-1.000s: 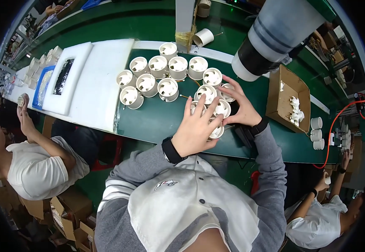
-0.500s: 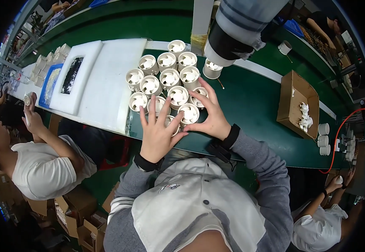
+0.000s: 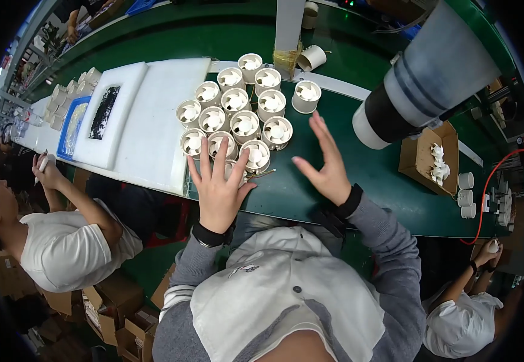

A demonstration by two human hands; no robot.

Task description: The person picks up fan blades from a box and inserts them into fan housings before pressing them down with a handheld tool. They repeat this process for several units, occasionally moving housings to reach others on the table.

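A cluster of several white round fan units (image 3: 234, 101), with white blades inside short cylindrical housings, stands on the green table. My left hand (image 3: 218, 196) lies with spread fingers over the nearest units and partly hides them. To the right, my right hand (image 3: 328, 166) is open, its thumb and fingers apart, holding nothing and clear of the cluster. Beyond its fingertips one fan unit (image 3: 306, 96) stands by itself. A thin wire (image 3: 263, 174) sticks out beside the nearest units.
A white foam sheet (image 3: 165, 120) lies left of the cluster. A cardboard box (image 3: 416, 155) with white fan blades stands right, beside several white housings (image 3: 465, 196). A large grey-and-black cylinder (image 3: 422, 78) hangs at upper right. People sit on both sides, one in a white shirt (image 3: 72, 241).
My right hand has moved right, away from the fan units. The near units have shifted slightly left and away from me. The large cylinder has swung right, uncovering the lone unit.
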